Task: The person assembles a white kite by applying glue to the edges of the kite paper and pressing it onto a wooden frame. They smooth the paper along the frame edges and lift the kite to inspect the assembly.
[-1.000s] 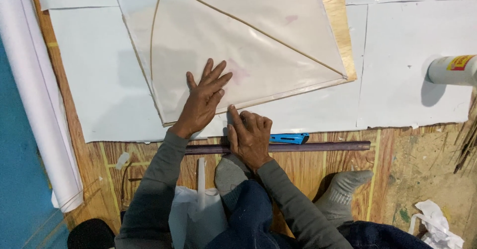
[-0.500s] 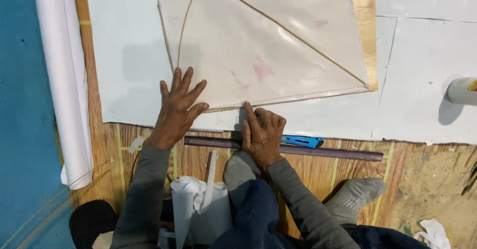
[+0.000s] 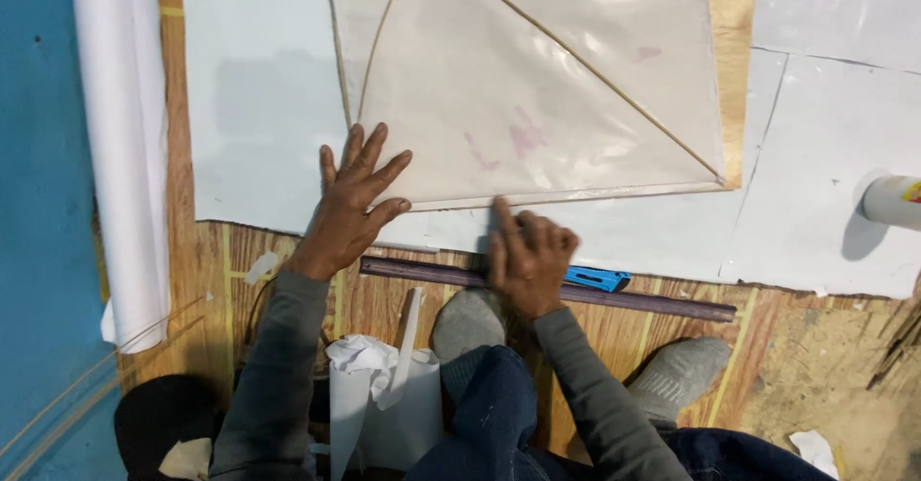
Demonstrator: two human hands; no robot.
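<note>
Kite (image 3: 537, 107) tip pointing right, hands (image 3: 350, 203) pressing edge

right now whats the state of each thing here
left hand: flat, fingers spread on kite sheet
right hand: forefinger pressing sheet's lower edge
kite sheet: lying flat, thin sticks across it
paper roll: rolled, lying at left
dark rod: lying on floor

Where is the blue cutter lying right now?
In the head view the blue cutter lies on the wooden board just right of the right hand, between the dark rod and the white sheet's lower edge.
</note>
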